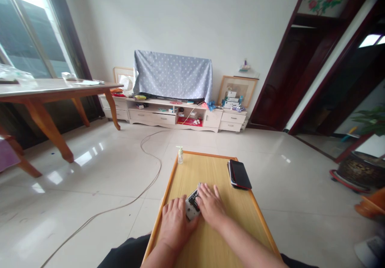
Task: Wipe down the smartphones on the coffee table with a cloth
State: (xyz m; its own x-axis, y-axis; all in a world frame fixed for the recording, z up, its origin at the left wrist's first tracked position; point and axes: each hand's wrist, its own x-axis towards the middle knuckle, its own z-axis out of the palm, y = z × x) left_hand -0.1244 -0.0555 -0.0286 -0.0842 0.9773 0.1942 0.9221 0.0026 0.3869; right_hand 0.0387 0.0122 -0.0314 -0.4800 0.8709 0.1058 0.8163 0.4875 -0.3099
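Left hand [176,224] and right hand [210,206]: closed around a small device [192,204], held at lower centre on a wooden board [216,167]. A slip might be caused by uneven grip, and the device dropped. A phone [240,174] and pump bottle [179,155] are placed nearby; a cabinet [168,117] is seen at upper centre.

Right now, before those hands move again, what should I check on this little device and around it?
Both hands on the device: ok. The left hand and right hand both touch the small silver-and-black device.
Black smartphone apart from the hands: ok. It lies near the right edge of the wooden board.
Pump bottle upright: ok. It stands at the board's far left corner.
Device's underside and hidden parts: cannot tell. The hands cover much of it.
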